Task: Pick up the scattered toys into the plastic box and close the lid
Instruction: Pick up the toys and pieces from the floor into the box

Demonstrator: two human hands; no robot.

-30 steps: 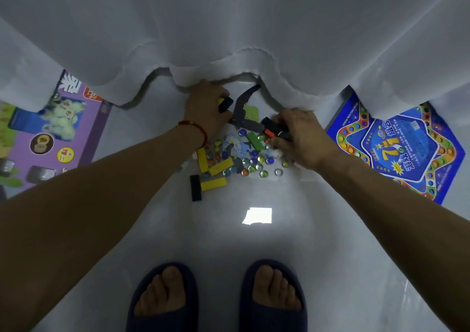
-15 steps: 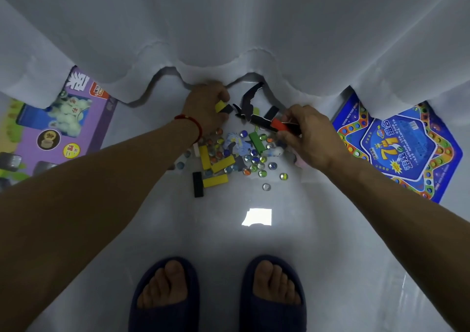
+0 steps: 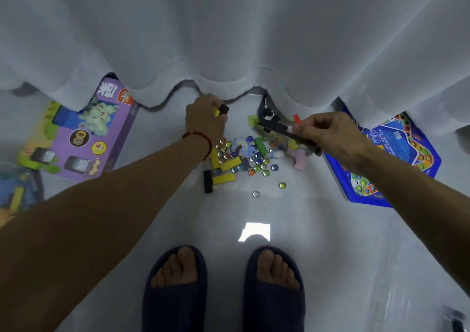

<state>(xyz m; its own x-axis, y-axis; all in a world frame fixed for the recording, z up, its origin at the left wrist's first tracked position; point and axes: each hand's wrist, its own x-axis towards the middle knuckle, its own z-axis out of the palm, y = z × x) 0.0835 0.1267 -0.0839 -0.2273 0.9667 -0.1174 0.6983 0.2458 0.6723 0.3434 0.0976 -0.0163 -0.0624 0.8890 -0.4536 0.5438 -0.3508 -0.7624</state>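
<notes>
Presently the left hand (image 3: 204,117) is closed around two small blocks, one yellow (image 3: 217,113) and one black (image 3: 223,109), both protruding past the knuckles close to the curtain hem (image 3: 229,87). The right hand (image 3: 328,134) is closed in a pinch on a red block (image 3: 296,119) and a long dark grey flat piece (image 3: 282,130), which juts leftward over the toy pile.

Risks, as judged from this position: both hands are already loaded, so reaching for further pieces could spill what they hold. The grey piece is gripped at one end only; it may swing or slip and knock the glass marbles (image 3: 256,165) below. Two marbles (image 3: 281,185) lie apart from the pile on smooth floor and could roll further if nudged. The slippered feet (image 3: 178,280) stand near enough that a stray marble underfoot is a hazard.

Remaining toys sit between the hands: yellow blocks (image 3: 223,165), a black block (image 3: 207,181), a green block (image 3: 261,146), and pale puzzle-like pieces (image 3: 298,158).

Not established: the plastic box and its lid are not in view, so the carry path cannot be assessed. The curtain covers the floor beyond its hem and may conceal more toys. It also overlaps the purple game box (image 3: 84,138) and the blue game board (image 3: 396,158). How many pieces each palm encloses cannot be determined.
</notes>
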